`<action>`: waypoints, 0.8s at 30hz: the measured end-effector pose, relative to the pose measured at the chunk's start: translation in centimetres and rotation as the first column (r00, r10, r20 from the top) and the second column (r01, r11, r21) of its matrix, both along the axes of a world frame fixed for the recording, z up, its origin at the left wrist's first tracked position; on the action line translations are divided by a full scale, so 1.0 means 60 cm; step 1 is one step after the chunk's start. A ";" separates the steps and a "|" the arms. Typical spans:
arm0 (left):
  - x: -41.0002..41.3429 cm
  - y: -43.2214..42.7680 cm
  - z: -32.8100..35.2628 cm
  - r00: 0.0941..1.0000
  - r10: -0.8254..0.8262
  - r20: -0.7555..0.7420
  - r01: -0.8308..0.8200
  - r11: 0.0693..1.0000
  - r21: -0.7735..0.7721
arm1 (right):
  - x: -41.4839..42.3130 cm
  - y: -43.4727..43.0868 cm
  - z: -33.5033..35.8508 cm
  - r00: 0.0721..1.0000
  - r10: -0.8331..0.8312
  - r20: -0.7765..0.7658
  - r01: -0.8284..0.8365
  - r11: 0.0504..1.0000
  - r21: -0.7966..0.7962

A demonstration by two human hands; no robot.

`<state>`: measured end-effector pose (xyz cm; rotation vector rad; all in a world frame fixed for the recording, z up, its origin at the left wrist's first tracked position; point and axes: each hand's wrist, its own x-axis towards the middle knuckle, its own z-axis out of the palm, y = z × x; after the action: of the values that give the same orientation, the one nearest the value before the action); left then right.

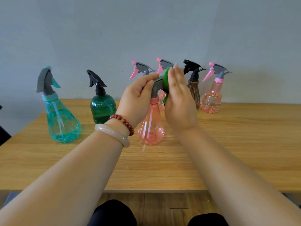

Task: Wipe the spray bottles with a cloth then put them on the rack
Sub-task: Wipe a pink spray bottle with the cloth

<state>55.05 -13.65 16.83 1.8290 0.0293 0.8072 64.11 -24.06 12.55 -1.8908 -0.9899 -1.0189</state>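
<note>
A person sits at a wooden worktop (pixel 228 152), both forearms reaching forward over its near edge. The task looks to be at an early stage: one bottle is being wiped, no rack is in view, and nothing shows that any bottle has been put away.

The left hand (pixel 138 95) curls its fingers and thumb round the grey spray head (pixel 156 86) of a clear pink bottle (pixel 151 128), which stands about the middle of the worktop. The right hand (pixel 179 101) is held flat with straight fingers, pressing a green cloth (pixel 167 75) against the other side of that spray head. The pink bottle is see-through plastic, narrow at its pink collar and swelling to a faceted, rounded base, with a thin tube running down inside.

Six other bottles wait on the worktop, and whether any has been wiped cannot be told. A teal bottle (pixel 62 121) stands toward the left edge, with a dark green bottle (pixel 102 108) beyond it toward the far edge. Along the far edge, partly hidden behind the hands, stand two bottles with pink triggers (pixel 142 68), then a brown bottle (pixel 194 90) with a black head, then a pale pink bottle (pixel 211 98) nearest the right edge.

The left wrist wears a red bead bracelet (pixel 123 121) and a pale bangle (pixel 112 134)
</note>
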 end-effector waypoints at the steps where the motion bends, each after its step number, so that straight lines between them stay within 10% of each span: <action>1: -0.001 -0.001 0.000 1.000 0.000 0.001 0.000 1.000 -0.003 | -0.006 0.003 -0.004 1.000 0.020 -0.009 -0.020 1.000 0.002; 6: -0.004 -0.001 0.001 0.999 -0.032 -0.005 0.032 0.999 -0.018 | 0.005 -0.005 -0.021 0.976 0.060 0.209 -0.034 0.992 -0.125; 10: 0.000 0.003 -0.001 1.000 -0.024 -0.018 0.023 0.999 -0.043 | -0.001 -0.022 -0.007 1.000 0.000 -0.006 0.000 1.000 -0.013; 19: 0.000 0.012 -0.004 0.995 -0.099 -0.029 0.094 0.985 -0.145 | -0.020 -0.006 -0.073 0.962 0.042 0.268 0.028 0.968 -0.251; 24: 0.001 0.008 -0.004 0.993 -0.113 -0.021 0.108 0.980 -0.169 | -0.020 -0.005 -0.043 0.965 0.085 0.246 -0.059 0.992 -0.111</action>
<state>55.13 -13.16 16.58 1.6687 0.0143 0.6785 62.90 -24.35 9.95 -1.8236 -1.2694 -1.2052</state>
